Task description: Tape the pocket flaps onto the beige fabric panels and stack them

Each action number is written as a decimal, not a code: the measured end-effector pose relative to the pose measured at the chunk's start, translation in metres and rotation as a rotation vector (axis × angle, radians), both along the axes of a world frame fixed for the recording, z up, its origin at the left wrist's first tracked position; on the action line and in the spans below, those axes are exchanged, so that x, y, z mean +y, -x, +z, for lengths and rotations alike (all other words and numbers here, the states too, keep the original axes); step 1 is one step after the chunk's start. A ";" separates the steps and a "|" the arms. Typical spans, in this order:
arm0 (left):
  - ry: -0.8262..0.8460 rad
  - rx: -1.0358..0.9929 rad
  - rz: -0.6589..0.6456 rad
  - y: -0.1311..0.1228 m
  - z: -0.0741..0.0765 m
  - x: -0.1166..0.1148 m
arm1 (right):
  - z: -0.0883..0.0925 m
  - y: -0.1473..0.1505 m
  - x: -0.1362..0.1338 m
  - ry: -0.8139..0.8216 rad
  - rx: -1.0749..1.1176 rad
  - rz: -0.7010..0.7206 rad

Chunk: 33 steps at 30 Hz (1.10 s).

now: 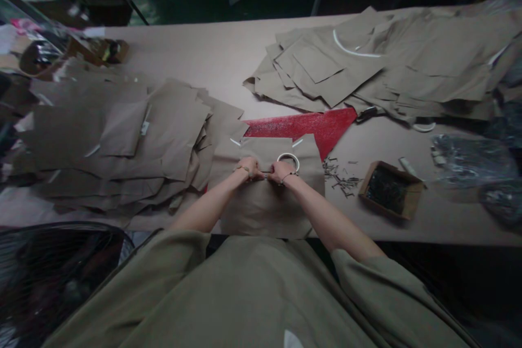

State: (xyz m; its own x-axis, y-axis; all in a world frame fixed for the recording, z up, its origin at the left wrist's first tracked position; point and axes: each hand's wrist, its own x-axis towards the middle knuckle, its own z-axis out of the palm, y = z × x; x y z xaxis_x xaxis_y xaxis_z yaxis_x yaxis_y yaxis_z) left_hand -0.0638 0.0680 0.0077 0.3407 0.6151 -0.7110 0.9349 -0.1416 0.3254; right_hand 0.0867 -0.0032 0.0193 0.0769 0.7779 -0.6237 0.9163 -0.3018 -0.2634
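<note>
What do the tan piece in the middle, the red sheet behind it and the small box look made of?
Tan piece: likely woven fabric, matte; it lies limp with soft creases. Red sheet: stiff and speckled, perhaps plastic or card; flat, sharp edges. Small box: brown cardboard, with open flaps.

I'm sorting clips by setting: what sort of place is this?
Likely a garment workshop: stacks of cut tan fabric pieces cover a long worktable, with a cardboard box of small dark parts nearby.
</note>
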 end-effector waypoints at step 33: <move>-0.637 -0.855 0.080 0.040 0.025 -0.150 | 0.026 0.011 -0.143 -0.474 0.670 -0.251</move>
State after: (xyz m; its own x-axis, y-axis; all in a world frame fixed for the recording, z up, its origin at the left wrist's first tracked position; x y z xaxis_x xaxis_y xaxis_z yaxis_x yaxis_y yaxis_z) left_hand -0.1038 -0.0816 0.0328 0.5160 0.8316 0.2055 0.4452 -0.4653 0.7650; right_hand 0.0754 -0.1460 0.0451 0.0130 0.9771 -0.2124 0.4435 -0.1961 -0.8746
